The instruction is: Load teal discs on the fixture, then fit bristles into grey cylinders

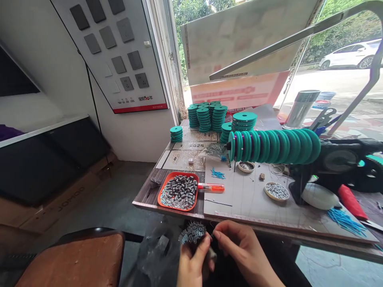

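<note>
My left hand point(194, 259) is wrapped round a bundle of small metal wire pieces point(193, 233), with many thin tips sticking up from its top. It is held just below the table's front edge. Close beside it on the right, my right hand point(236, 243) pinches with thumb and forefinger. A thin dark strand seems to run at those fingertips, but what they hold is too small to name. On the table beyond my hands, an orange tray point(160, 201) holds grey metal cylinders point(182, 189) and small beaded pieces.
Several green discs point(275, 145) sit in a row on a machine's shaft at right; stacked green spools point(204, 119) stand behind. A dish of whitish pellets point(277, 191), an orange-handled tool point(212, 187) and blue strips point(345, 221) lie on the board. A brown chair point(74, 263) stands left.
</note>
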A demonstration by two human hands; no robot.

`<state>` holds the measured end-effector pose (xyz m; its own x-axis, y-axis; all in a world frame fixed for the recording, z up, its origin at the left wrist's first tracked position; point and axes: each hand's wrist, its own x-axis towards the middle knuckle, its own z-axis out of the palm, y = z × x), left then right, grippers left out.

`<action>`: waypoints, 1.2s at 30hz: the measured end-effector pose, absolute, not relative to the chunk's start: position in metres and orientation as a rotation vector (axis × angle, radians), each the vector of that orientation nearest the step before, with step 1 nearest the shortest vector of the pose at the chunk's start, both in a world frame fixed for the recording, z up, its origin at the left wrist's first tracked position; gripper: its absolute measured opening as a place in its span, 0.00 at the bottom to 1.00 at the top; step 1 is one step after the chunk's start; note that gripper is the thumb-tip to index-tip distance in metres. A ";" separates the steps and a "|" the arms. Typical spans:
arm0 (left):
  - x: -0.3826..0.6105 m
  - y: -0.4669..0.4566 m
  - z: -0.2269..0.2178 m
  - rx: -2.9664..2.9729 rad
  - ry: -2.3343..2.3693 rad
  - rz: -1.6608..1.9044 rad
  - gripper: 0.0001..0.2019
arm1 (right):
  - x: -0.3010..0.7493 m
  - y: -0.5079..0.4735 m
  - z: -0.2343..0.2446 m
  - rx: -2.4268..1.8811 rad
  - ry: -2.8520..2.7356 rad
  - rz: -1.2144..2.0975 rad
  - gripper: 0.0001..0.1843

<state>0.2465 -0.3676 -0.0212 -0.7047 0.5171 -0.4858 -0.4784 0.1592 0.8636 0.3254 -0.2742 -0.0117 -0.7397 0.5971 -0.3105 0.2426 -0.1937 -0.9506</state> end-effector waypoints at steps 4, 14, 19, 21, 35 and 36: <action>0.242 -0.370 -0.032 0.047 1.655 1.572 0.30 | 0.325 -0.275 -0.019 -0.963 -1.858 1.966 0.44; 0.235 -0.369 -0.037 0.192 1.768 1.626 0.24 | 0.336 -0.278 -0.031 -0.639 -2.022 1.549 0.24; 0.235 -0.372 -0.032 0.240 1.813 1.659 0.22 | 0.338 -0.282 -0.042 -0.332 -2.200 1.168 0.15; 0.239 -0.373 -0.028 0.246 1.885 1.673 0.22 | 0.338 -0.283 -0.048 -0.309 -2.221 1.070 0.13; 0.251 -0.368 -0.037 0.618 2.280 2.143 0.02 | 0.342 -0.288 -0.050 -0.365 -2.322 0.967 0.14; 0.251 -0.367 -0.037 0.643 2.259 2.179 0.03 | 0.342 -0.287 -0.051 -0.333 -2.335 0.949 0.13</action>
